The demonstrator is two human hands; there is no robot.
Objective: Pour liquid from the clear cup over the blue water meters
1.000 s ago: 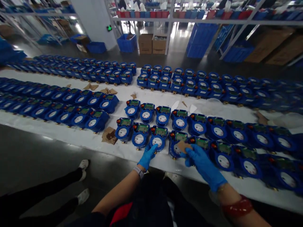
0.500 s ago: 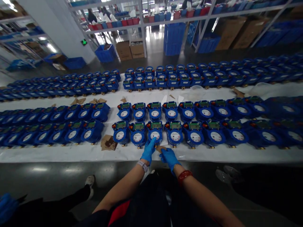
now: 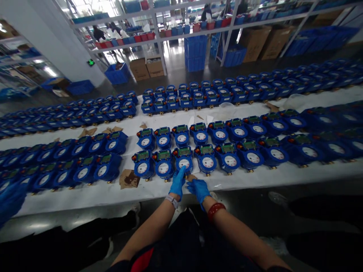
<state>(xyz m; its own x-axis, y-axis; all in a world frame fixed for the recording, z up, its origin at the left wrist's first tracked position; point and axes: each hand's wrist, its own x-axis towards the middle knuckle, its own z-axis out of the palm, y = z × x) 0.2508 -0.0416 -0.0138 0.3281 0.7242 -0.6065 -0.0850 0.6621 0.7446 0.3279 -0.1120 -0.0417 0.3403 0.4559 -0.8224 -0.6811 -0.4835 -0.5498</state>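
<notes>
Both my hands wear blue gloves. My left hand [image 3: 177, 183] rests its fingertips on the lower edge of a blue water meter [image 3: 183, 159] in the front row on the white sheet [image 3: 244, 180]. My right hand [image 3: 199, 188] lies just right of it on the sheet, fingers closed on a small brown card piece [image 3: 191, 176] by the meter's base. A watch sits on my left wrist and a red bangle on my right.
Several rows of blue meters [image 3: 249, 151] cover the long white sheet, with brown cardboard scraps [image 3: 129, 178] among them. Shelving with blue and red bins [image 3: 195, 53] and cardboard boxes [image 3: 147, 68] stands behind. A blue-gloved hand [image 3: 10, 200] of another person shows at far left.
My right hand left the meter to the right and drew in beside my left hand with the brown piece. The view swung left and pulled back; my left hand stayed on its meter.
</notes>
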